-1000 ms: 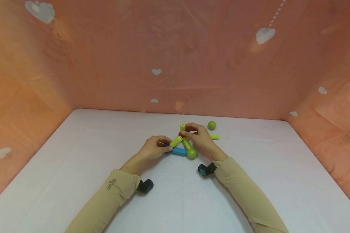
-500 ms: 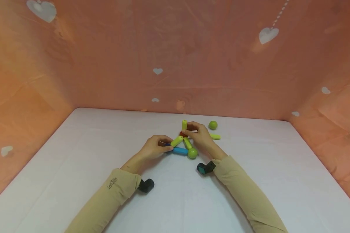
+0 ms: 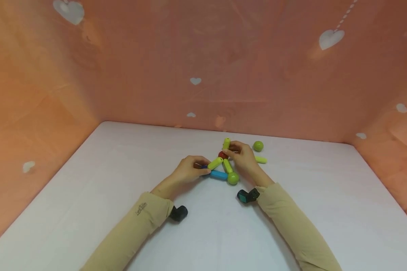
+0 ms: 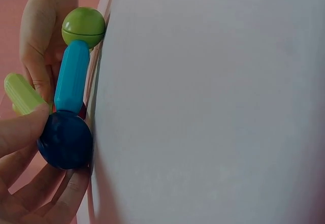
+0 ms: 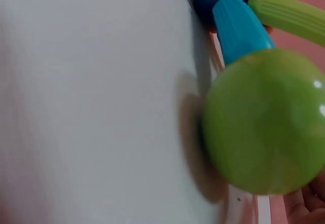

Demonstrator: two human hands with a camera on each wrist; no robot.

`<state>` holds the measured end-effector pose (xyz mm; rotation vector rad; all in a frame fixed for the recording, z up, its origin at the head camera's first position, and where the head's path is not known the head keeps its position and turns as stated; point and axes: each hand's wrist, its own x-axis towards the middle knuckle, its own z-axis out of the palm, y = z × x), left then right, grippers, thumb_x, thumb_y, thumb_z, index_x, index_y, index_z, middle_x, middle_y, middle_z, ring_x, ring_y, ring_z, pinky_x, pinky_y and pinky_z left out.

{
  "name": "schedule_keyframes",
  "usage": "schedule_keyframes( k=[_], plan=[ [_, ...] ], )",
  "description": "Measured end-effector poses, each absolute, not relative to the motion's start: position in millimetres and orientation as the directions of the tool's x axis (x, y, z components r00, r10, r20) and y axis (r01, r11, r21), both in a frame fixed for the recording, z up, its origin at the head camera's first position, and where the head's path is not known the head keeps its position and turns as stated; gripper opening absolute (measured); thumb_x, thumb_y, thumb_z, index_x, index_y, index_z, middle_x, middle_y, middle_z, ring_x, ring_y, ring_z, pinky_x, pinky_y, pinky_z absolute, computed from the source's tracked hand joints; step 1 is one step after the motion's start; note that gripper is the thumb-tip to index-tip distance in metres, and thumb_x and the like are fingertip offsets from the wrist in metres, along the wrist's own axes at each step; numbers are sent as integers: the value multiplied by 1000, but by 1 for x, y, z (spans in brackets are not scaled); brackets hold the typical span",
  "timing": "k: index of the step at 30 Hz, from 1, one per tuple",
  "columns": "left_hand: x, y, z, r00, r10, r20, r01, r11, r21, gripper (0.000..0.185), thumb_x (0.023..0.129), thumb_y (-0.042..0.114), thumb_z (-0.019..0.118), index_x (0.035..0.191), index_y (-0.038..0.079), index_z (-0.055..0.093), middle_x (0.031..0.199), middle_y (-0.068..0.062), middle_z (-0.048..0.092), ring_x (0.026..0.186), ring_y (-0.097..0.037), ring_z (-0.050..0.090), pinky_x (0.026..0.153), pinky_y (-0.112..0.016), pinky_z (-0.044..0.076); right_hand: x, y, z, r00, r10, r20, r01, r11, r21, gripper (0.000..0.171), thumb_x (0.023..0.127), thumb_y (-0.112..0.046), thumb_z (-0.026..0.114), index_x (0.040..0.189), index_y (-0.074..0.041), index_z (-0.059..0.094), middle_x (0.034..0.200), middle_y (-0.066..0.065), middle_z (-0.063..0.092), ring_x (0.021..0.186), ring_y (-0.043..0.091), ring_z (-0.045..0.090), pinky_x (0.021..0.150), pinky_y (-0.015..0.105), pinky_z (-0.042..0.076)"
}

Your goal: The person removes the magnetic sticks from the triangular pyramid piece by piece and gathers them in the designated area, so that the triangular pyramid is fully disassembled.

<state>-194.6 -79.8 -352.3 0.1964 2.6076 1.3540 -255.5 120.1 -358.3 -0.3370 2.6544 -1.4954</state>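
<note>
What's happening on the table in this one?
A person is working with both hands on a small frame of rods and balls on the white table. The left hand grips the dark blue ball at one corner, where the blue rod runs to a green ball. The right hand pinches the top, by the red ball and an upright green rod. A loose green ball lies behind.
</note>
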Motion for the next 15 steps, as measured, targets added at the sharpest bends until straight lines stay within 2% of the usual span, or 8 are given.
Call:
schedule_keyframes(
  k=[9, 15],
  plan=[
    [-196, -78, -353, -971, 212, -109, 36, 582, 812, 24, 89, 15, 68, 112, 9, 69, 117, -8, 66, 113, -28, 60, 98, -41, 48, -256, 122, -356, -980, -196, 31, -128, 506, -853, 36, 96, -18, 59, 127, -1, 55, 117, 21, 66, 108, 31, 62, 96, 41, 48],
    [-196, -79, -353, -973, 198, -115, 22, 581, 814, 24, 88, 16, 69, 112, 10, 69, 117, -7, 66, 113, -27, 60, 99, -41, 47, -256, 123, -352, -981, -192, 39, -135, 514, -847, 38, 94, -20, 62, 127, -2, 55, 120, 20, 64, 113, 31, 60, 99, 42, 48]
  ],
)
